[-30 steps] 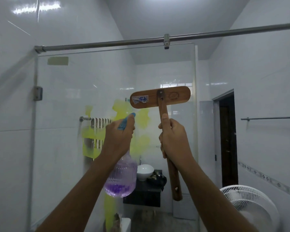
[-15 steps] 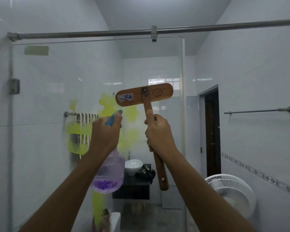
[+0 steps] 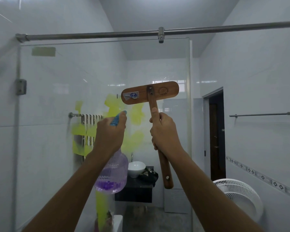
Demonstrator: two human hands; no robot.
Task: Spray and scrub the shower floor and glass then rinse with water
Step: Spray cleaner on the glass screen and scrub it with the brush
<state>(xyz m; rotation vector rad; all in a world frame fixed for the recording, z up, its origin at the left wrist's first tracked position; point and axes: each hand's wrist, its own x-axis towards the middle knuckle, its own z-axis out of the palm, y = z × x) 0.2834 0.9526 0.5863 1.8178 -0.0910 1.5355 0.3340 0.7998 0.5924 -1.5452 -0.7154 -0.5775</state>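
The shower glass panel [image 3: 54, 91] fills the left and middle of the view, with yellow-green patches [image 3: 136, 113] on it at chest height. My left hand [image 3: 110, 133] grips the blue trigger head of a clear spray bottle [image 3: 112, 174] holding purple liquid, its nozzle pointed at the glass. My right hand [image 3: 163, 131] grips the handle of a wooden scrub brush [image 3: 150, 92], held upright with its flat head close to the glass. The shower floor is out of view.
A steel rail [image 3: 107, 35] runs across the top of the glass. Beyond it are a towel bar [image 3: 85, 115], a white basin [image 3: 136, 168] on a dark counter and a dark doorway [image 3: 215, 134]. A white fan [image 3: 238, 196] stands at the lower right.
The view shifted left, then swung back right. Both hands kept their grips, staying raised before the glass with bottle and brush in about the same pose.
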